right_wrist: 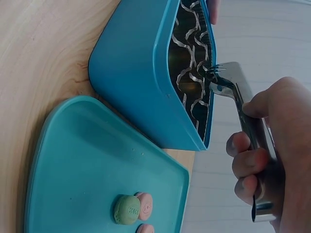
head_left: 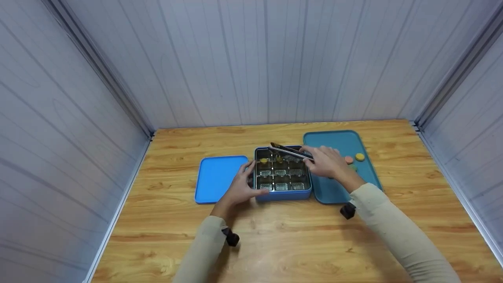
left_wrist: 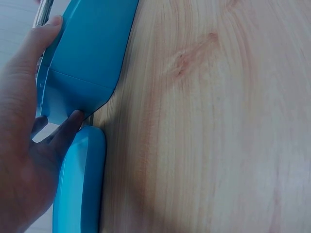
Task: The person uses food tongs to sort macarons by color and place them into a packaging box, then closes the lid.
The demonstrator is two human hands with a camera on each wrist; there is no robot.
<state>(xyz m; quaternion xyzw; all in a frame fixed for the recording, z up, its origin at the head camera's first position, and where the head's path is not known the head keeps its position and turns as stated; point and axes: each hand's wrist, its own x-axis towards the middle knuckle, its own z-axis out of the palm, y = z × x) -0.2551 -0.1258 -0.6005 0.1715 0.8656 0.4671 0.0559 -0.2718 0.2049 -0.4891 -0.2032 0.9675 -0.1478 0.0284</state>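
Observation:
My right hand [head_left: 325,161] grips metal serving tongs [right_wrist: 252,131], whose fork-like and flat ends reach over the back of an open blue box [head_left: 283,195]. Nothing shows clearly between the tong ends. A shiny divided insert [head_left: 280,171] fills the box, and a small yellow piece [head_left: 263,160] sits in its back left compartment. At the box's front left corner rests my left hand [head_left: 240,188]; its thumb lies along the front rim, and its fingers touch the left side. To the right, a teal tray [head_left: 330,192] carries a yellow macaron [head_left: 359,157], a green macaron [right_wrist: 127,210] and pink macarons [right_wrist: 145,206].
A flat blue lid [head_left: 218,177] lies on the wooden table [head_left: 283,243], just left of the box. The teal tray stands close against the box's right side. Pale panels [head_left: 251,63] enclose the table at the back and both sides.

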